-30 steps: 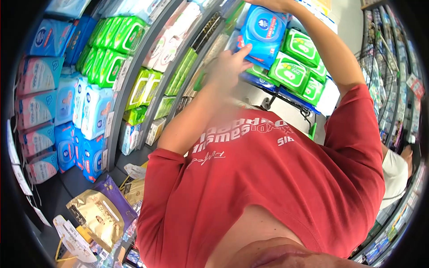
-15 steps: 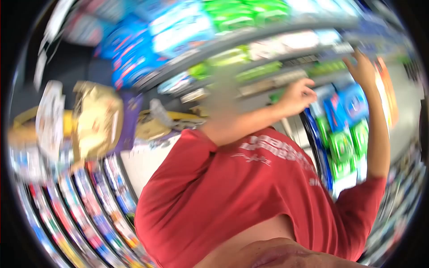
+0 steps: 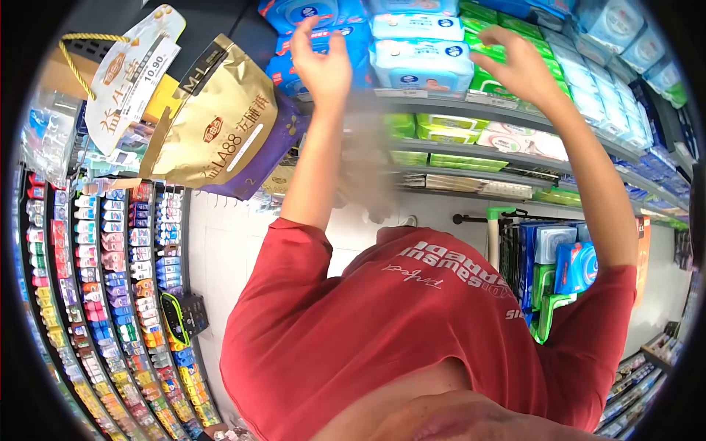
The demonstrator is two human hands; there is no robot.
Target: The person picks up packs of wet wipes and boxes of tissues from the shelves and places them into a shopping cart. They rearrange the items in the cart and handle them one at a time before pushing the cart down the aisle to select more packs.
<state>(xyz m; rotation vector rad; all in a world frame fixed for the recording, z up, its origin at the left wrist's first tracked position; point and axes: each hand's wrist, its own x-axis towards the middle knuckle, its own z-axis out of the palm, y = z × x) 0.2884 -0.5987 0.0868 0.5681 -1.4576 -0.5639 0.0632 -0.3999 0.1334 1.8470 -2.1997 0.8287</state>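
Starting at nine o'clock: racks of small items (image 3: 110, 294) run in tight columns, faces out, so that every label reads at a glance. Up at eleven o'clock a price tag (image 3: 129, 66) dangles on a yellow cord. Just beside it a gold bag (image 3: 213, 117) hangs tilted, with a purple bag (image 3: 276, 147) tucked behind it. They look hung there to catch the eye at the aisle end.

Now the left hand (image 3: 321, 66), raised at twelve o'clock. The fingers are loosely curled, the thumb stands apart, and nothing is in the palm. It sits right in front of the blue packs (image 3: 309, 11) on the top shelf, and I can't tell whether it is touching them.

Between the two hands lies a pale pack (image 3: 421, 66), flat, with its long face to the aisle. It rests on the shelf edge (image 3: 441, 95) with its strip of price labels.

The right hand (image 3: 518, 67) is at one o'clock, also empty. Its fingers are spread and bent over the green packs (image 3: 507, 28), and contact is unclear. Both arms are stretched high, which fits stock stacked on the topmost shelf.

Down at four o'clock a trolley (image 3: 507, 242) stands well apart from the hands. More wipes packs (image 3: 577, 266) are stood on edge inside it, packed close, likely to save room.
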